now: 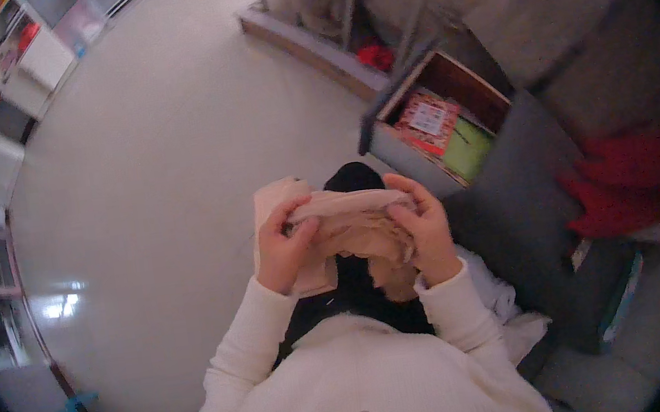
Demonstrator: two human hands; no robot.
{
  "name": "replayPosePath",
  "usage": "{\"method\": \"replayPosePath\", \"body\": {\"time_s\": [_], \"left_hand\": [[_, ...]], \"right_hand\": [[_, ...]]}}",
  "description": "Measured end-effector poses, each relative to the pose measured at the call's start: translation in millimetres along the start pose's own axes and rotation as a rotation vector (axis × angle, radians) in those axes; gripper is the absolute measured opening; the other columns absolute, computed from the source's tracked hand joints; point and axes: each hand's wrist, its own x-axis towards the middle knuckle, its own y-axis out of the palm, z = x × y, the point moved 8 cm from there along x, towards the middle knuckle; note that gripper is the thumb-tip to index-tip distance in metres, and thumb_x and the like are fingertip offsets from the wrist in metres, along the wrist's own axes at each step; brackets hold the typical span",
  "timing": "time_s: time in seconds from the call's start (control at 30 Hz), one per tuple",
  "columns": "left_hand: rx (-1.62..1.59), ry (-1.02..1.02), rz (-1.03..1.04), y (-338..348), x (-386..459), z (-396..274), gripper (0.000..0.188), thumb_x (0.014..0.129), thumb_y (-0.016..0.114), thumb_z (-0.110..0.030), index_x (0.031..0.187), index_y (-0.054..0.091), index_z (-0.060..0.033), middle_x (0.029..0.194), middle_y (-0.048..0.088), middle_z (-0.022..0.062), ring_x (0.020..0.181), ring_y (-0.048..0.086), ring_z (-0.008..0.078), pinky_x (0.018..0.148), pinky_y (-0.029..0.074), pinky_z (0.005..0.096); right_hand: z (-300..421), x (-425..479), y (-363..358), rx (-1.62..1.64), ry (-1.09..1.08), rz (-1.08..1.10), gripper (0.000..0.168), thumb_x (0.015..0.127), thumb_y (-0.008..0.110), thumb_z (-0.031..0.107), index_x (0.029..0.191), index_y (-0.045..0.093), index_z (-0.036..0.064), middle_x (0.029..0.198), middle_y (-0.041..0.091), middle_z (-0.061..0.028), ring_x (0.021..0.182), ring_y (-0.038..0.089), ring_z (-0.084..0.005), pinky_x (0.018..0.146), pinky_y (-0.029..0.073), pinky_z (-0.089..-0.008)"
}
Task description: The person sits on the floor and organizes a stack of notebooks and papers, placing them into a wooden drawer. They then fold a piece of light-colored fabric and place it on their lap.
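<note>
A beige and pale pink cloth garment (361, 205) is stretched between my two hands above my dark-trousered lap. My left hand (288, 245) grips its left end, thumb on top. My right hand (425, 228) grips the gathered right end, thumb and fingers pinching the edge. The left part of the cloth hangs down past my left wrist, and a tan part hangs beside my right wrist. Whether this is one piece or several layers, I cannot tell.
An open drawer box (404, 153) holding a red printed packet (428, 123) and a green item (468, 149) stands ahead right. Dark grey seat cushions (527, 200) and a red cloth (630, 181) lie to the right. White shelves (46, 61) line the far left.
</note>
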Motion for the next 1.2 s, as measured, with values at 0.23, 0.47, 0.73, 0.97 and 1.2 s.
{"method": "replayPosePath", "body": {"time_s": [0.23, 0.47, 0.73, 0.97, 1.2], "left_hand": [[-0.172, 0.100, -0.340, -66.0, -5.6, -0.1, 0.025, 0.085, 0.057, -0.010, 0.109, 0.058, -0.0011, 0.091, 0.062, 0.0036, 0.086, 0.056, 0.0116, 0.081, 0.045, 0.0242], [-0.814, -0.146, -0.196, -107.2, -7.5, 42.9, 0.027, 0.089, 0.051, -0.009, 0.115, 0.054, -0.0022, 0.078, 0.058, 0.0011, 0.081, 0.058, 0.0119, 0.078, 0.048, 0.0280], [-0.278, 0.108, -0.196, -45.4, 23.3, -18.1, 0.038, 0.084, 0.058, -0.010, 0.120, 0.047, -0.0037, 0.108, 0.056, 0.0057, 0.089, 0.058, 0.0141, 0.076, 0.049, 0.0297], [0.332, 0.266, -0.021, 42.2, 26.7, -29.6, 0.026, 0.077, 0.063, -0.011, 0.101, 0.058, -0.0042, 0.096, 0.060, 0.0142, 0.086, 0.059, 0.0268, 0.074, 0.048, 0.0304], [0.329, 0.062, -0.173, 3.2, 30.5, -6.7, 0.020, 0.074, 0.064, -0.005, 0.093, 0.059, -0.0030, 0.089, 0.059, 0.0119, 0.080, 0.056, 0.0230, 0.072, 0.047, 0.0294]], "right_hand": [[-31.7, 18.2, -24.7, 0.202, 0.013, -0.069, 0.029, 0.091, 0.050, 0.015, 0.115, 0.050, 0.000, 0.102, 0.058, -0.0079, 0.092, 0.056, -0.0143, 0.082, 0.046, -0.0269], [-26.3, 39.7, -42.5, 0.293, -0.009, -0.072, 0.028, 0.089, 0.053, 0.013, 0.114, 0.050, 0.000, 0.103, 0.057, -0.0097, 0.094, 0.056, -0.0163, 0.084, 0.046, -0.0300], [10.9, 35.2, 8.8, 0.288, -0.067, 0.119, 0.039, 0.080, 0.053, -0.003, 0.118, 0.048, -0.001, 0.113, 0.055, -0.0129, 0.103, 0.054, -0.0217, 0.090, 0.044, -0.0321], [-3.4, 25.5, 26.6, 0.351, 0.051, 0.149, 0.034, 0.083, 0.049, -0.001, 0.118, 0.049, -0.001, 0.114, 0.054, -0.0129, 0.104, 0.054, -0.0221, 0.091, 0.043, -0.0322], [25.5, 29.3, -33.8, 0.004, -0.221, -0.164, 0.024, 0.086, 0.051, 0.003, 0.108, 0.055, -0.003, 0.105, 0.057, -0.0096, 0.094, 0.055, -0.0165, 0.084, 0.044, -0.0273]]}}
